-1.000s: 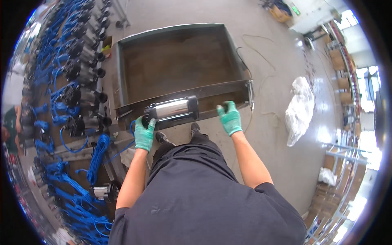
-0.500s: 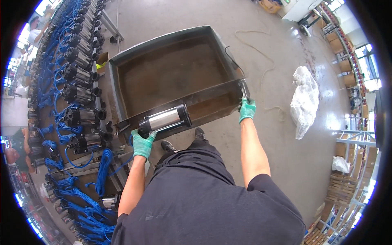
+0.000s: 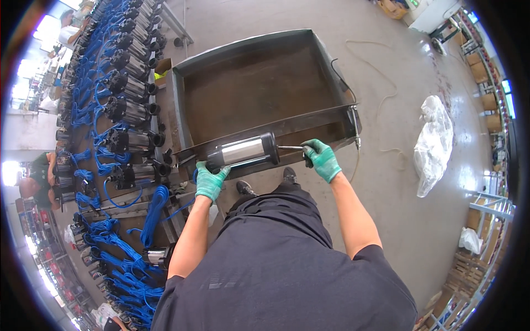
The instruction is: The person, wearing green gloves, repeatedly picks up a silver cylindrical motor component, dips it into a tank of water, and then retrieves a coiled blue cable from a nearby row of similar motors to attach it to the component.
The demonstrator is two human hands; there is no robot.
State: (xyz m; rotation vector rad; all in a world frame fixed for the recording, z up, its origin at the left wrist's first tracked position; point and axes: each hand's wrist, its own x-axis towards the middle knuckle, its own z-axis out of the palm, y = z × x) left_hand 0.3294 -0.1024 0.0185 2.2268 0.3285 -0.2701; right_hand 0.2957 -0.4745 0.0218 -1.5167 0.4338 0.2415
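Note:
A submersible pump point(image 3: 243, 150) with a shiny steel barrel and black ends lies on its side along the near edge of a large dark metal tank point(image 3: 175, 105). My left hand point(image 3: 210, 181), in a green glove, grips the pump's black left end, with the thumb along its near side. In a matching glove, my right hand point(image 3: 321, 159) is closed round a thin metal rod point(image 3: 289, 147). The rod's other end meets the pump's black right end; whether it goes inside I cannot tell. A blue cable runs down by my left hand.
Rows of similar pumps point(image 3: 131, 142) with coiled blue cables point(image 3: 154, 212) fill the left side. A metal fitting point(image 3: 355, 127) with a hose hangs at the tank's right corner. A clear plastic bag point(image 3: 434, 146) and a thin hose point(image 3: 390, 98) lie on the floor. Other people stand far left.
My right hand has left the fitting at the tank's right corner, moved left, and now holds the thin rod against the pump's right end. My left hand stays on the pump.

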